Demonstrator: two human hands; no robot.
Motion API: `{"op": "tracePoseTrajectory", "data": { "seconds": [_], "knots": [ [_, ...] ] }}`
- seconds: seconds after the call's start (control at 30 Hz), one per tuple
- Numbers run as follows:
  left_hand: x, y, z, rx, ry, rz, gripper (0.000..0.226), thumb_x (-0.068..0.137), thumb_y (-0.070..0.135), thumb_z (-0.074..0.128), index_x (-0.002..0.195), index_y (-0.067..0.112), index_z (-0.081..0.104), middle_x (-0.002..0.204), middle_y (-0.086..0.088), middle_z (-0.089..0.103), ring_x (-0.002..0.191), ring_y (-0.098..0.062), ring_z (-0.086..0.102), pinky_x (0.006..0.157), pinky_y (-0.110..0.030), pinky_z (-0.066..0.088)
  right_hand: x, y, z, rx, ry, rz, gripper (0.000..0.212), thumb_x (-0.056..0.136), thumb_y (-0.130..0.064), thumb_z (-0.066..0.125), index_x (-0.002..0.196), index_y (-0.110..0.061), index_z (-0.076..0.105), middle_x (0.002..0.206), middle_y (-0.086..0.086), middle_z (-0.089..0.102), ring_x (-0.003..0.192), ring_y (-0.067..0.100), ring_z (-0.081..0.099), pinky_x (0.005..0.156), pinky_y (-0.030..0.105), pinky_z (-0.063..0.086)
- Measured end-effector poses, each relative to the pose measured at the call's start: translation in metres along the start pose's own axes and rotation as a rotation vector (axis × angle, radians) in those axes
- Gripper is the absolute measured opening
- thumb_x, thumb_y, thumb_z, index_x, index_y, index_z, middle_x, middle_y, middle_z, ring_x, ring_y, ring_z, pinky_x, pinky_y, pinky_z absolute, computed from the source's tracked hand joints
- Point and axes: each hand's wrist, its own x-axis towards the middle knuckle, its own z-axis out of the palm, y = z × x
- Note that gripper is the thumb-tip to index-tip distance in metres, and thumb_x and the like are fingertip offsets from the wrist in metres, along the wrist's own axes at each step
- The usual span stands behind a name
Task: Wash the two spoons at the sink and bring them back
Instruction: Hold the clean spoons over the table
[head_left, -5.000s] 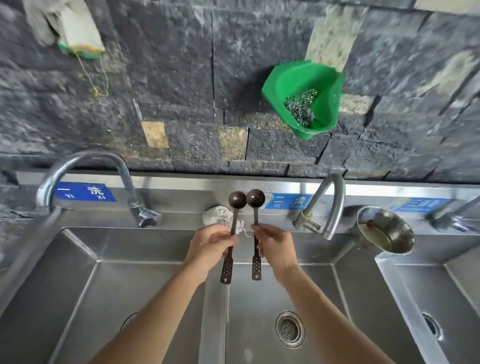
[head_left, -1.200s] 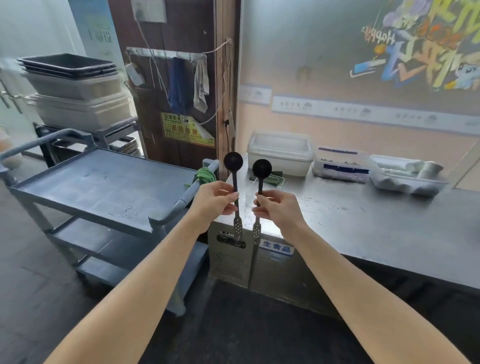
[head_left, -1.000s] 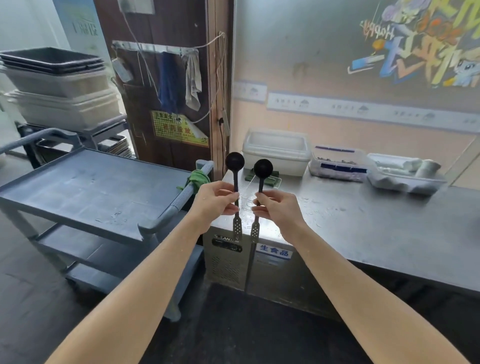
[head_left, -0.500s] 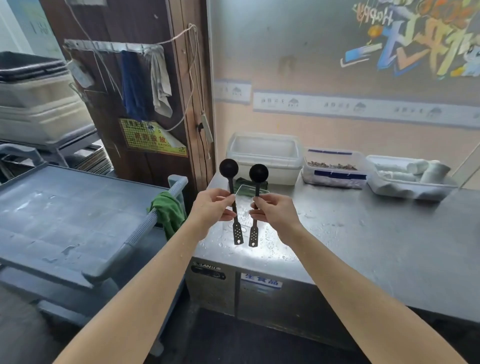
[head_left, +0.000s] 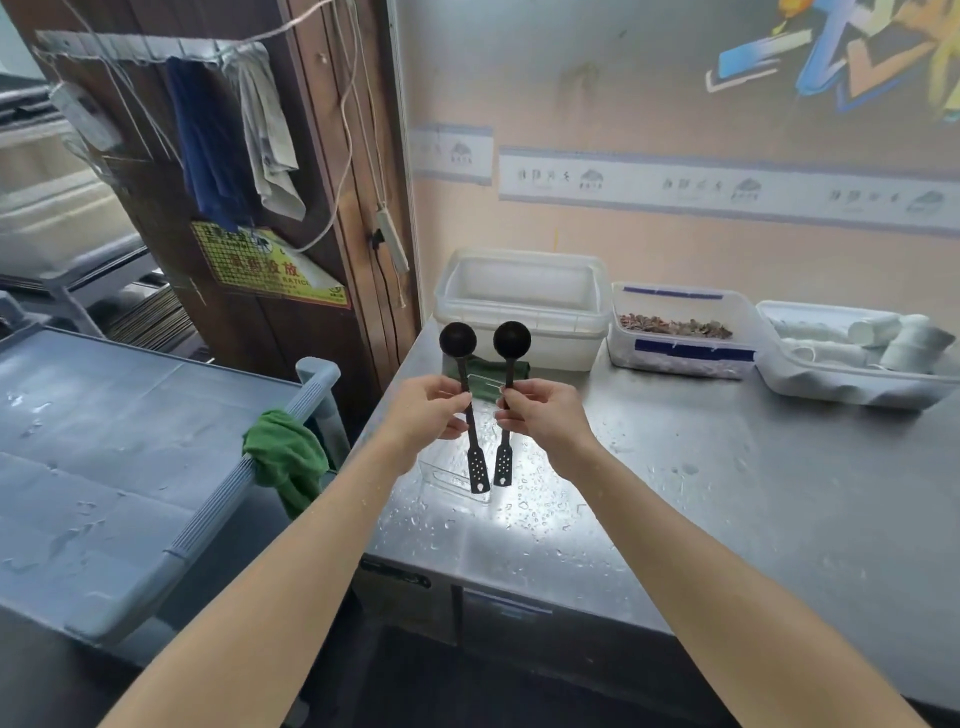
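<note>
— Where are the spoons, then?

— Both up in the air, over the near left corner of the stainless steel tabletop (head_left: 727, 493). The left hand (head_left: 426, 415) has one black round-bowled spoon (head_left: 457, 339), and the right hand (head_left: 545, 421) has the other black spoon (head_left: 511, 339). The bowls are on top and the flat, perforated handles hang down. They sit just beside each other, nearly parallel, with the handle tips close together above the steel.

— How's the grip?

— Light. On each hand the thumb and fingers (head_left: 457, 402) are pinching the thin stem about midway, and the remaining fingers are curled in behind. Both arms are stretched forward, bare to the elbow.

— Anything under them?

— Water drops scattered over the tabletop, and a flat clear plastic piece (head_left: 452, 475) lying right beneath the handles. Behind the spoons there's a dark green cloth (head_left: 488, 370) on the steel.

— And along the wall?

— Three containers in a row. First a translucent white plastic tub (head_left: 519, 306), then a clear plastic box with blue tape strips (head_left: 680, 340) holding brownish bits, and furthest right a white tray of white rolls (head_left: 852, 358).

— What's off to the left?

— A grey-blue plastic cart (head_left: 104, 441) with wet patches on its top and a bright green rag (head_left: 285, 457) draped over its ribbed handle rail. Past it is a dark wooden post (head_left: 332, 208) with a dark blue cloth (head_left: 208, 145) and a pale grey cloth (head_left: 267, 135) hanging from a rail, and a yellow sign (head_left: 265, 270) fixed lower down.
</note>
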Motion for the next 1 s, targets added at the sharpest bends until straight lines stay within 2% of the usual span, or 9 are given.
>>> {"op": "tracePoseTrajectory", "data": {
  "seconds": [0.13,0.3,0.4,0.57,0.67,0.77,0.83,1.0],
  "knots": [
    [0.034,-0.007,0.000,0.017,-0.018,-0.026,0.022,0.091,0.019,0.071,0.111,0.010,0.068,0.099,-0.008,0.073,0.077,-0.019,0.072,0.065,-0.024,0.058,0.033,0.008,0.004,0.006,0.013,0.032,0.005,0.096,-0.007,0.067,0.098,-0.007,0.071,0.089,0.014,0.073,0.075,0.021,0.073,0.077,0.031,0.062],
    [0.091,-0.025,-0.003,0.089,-0.046,-0.061,0.011,0.090,0.012,0.070,0.100,0.015,0.069,0.095,-0.004,0.072,0.080,-0.018,0.069,0.062,-0.024,0.053,0.081,0.028,0.013,-0.007,0.069,0.114,0.015,0.095,-0.005,0.066,0.108,0.002,0.071,0.089,0.013,0.073,0.074,0.019,0.072,0.073,0.027,0.062],
    [0.131,-0.042,-0.001,0.133,-0.083,-0.113,0.014,0.089,0.010,0.069,0.103,0.014,0.067,0.095,-0.005,0.071,0.077,-0.017,0.066,0.061,-0.025,0.051,0.113,0.046,0.021,-0.031,0.125,0.184,0.016,0.093,-0.001,0.067,0.108,0.005,0.070,0.089,0.012,0.072,0.069,0.017,0.072,0.069,0.026,0.062],
    [0.195,-0.075,0.009,0.221,-0.145,-0.200,0.016,0.084,0.007,0.067,0.097,0.015,0.069,0.089,-0.008,0.072,0.074,-0.021,0.068,0.060,-0.031,0.057,0.162,0.081,0.036,-0.029,0.245,0.340,0.020,0.091,0.007,0.065,0.110,0.003,0.066,0.094,0.018,0.070,0.070,0.023,0.070,0.082,0.038,0.064],
    [0.226,-0.097,0.019,0.327,-0.193,-0.225,0.015,0.080,0.005,0.064,0.088,0.017,0.070,0.083,-0.009,0.074,0.078,-0.027,0.073,0.070,-0.040,0.063,0.187,0.105,0.044,-0.041,0.340,0.444,0.021,0.090,0.007,0.063,0.109,-0.004,0.064,0.093,0.018,0.072,0.064,0.021,0.069,0.084,0.039,0.064],
    [0.250,-0.118,0.031,0.519,-0.242,-0.187,0.024,0.081,0.005,0.059,0.099,0.013,0.071,0.092,-0.008,0.074,0.086,-0.028,0.070,0.076,-0.038,0.060,0.204,0.128,0.050,-0.107,0.425,0.558,0.019,0.089,0.003,0.064,0.104,-0.009,0.066,0.087,0.015,0.076,0.060,0.017,0.072,0.083,0.035,0.064],
    [0.262,-0.131,0.038,0.643,-0.271,-0.156,0.027,0.079,0.003,0.056,0.099,0.012,0.071,0.096,-0.008,0.072,0.087,-0.026,0.067,0.073,-0.031,0.054,0.213,0.141,0.055,-0.161,0.459,0.619,0.023,0.088,0.003,0.065,0.106,-0.010,0.066,0.088,0.012,0.076,0.066,0.017,0.075,0.081,0.033,0.064],
    [0.274,-0.151,0.056,0.864,-0.383,-0.130,0.015,0.075,-0.003,0.050,0.072,0.012,0.053,0.080,-0.009,0.062,0.070,-0.027,0.052,0.059,-0.030,0.041,0.224,0.162,0.063,-0.297,0.449,0.704,0.041,0.082,0.003,0.060,0.122,-0.008,0.064,0.110,0.016,0.072,0.094,0.027,0.074,0.083,0.037,0.062]
  ]
}}
